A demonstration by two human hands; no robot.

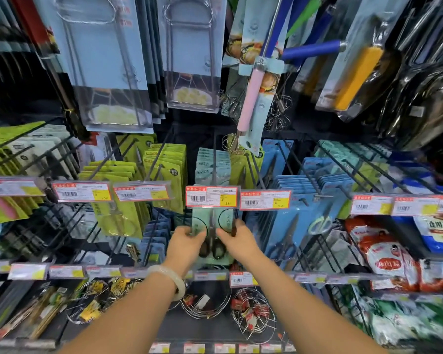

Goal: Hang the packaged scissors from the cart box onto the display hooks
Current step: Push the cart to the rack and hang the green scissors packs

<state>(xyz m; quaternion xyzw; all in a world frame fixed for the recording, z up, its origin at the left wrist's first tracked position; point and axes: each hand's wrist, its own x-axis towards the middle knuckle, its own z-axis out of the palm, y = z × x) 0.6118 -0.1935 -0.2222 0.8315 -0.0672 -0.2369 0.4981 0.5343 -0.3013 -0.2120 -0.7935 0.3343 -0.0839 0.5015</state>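
Your left hand (187,238) and right hand (234,238) pinch the scissors pack (212,236) by its side edges at frame centre. Its long axis runs upright, top tucked behind the price tag (211,196); the hook (214,162) lies straight above, so I judge you push up and back.

Bright overhead light, blurred, warped edges

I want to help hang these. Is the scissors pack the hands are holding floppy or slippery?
Probably fairly stiff: the scissors pack stays flat between the left hand and right hand. Its shiny front may be a bit slippery. Likely light, held only at its sides.
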